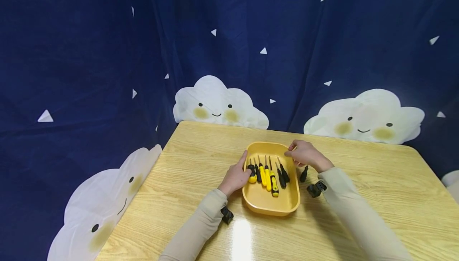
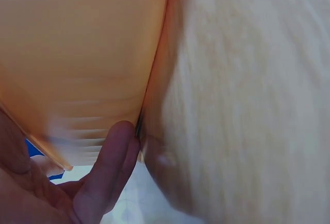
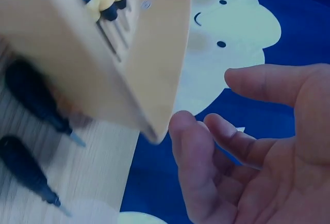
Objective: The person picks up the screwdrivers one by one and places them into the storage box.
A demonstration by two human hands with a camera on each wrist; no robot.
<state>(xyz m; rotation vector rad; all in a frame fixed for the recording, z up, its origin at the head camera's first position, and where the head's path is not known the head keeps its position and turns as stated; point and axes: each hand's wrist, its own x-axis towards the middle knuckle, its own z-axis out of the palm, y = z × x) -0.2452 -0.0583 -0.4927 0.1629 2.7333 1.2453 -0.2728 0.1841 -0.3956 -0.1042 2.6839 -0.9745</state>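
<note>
A yellow plastic tray [image 1: 263, 203] stands on the table with several screwdrivers lying side by side in it. Some have yellow-and-black handles, like this stubby screwdriver [image 1: 252, 175] at the left wall; a black-handled screwdriver [image 1: 281, 179] lies further right. My left hand [image 1: 234, 177] grips the tray's left side, thumb over the rim, and fingers [image 2: 111, 152] against the outer wall near the base. At the far right corner is my right hand [image 1: 305, 152], thumb apart from the loosely bent fingers; in the right wrist view a fingertip is right at the rim.
On the table right of the tray lies a black screwdriver [image 1: 304, 174]; in the right wrist view a second black screwdriver [image 3: 28, 167] lies beside it. The wooden table [image 1: 197, 149] ends at a dark blue curtain [image 1: 287, 34] with clouds.
</note>
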